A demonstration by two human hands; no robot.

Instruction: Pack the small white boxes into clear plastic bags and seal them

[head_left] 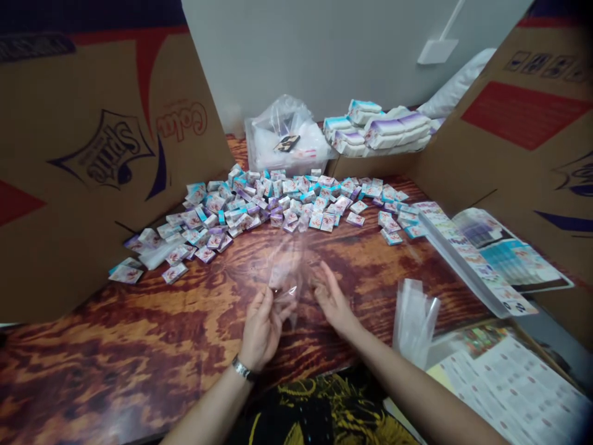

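My left hand (262,327), with a watch on the wrist, pinches the lower edge of a clear plastic bag (290,266) that stands up over the table. On the bag's right side is my right hand (331,296), fingers stretched out and touching the film. Beyond the bag lies a wide heap of small boxes (259,207), printed white, teal and purple. Whether anything is inside the bag I cannot tell.
Cardboard walls stand at the left (92,167) and right (523,123). A clear tub (287,145) and packed bundles (380,130) sit at the back. Spare clear bags (412,318) and printed sheets (491,253) lie to the right on the wooden table (139,346).
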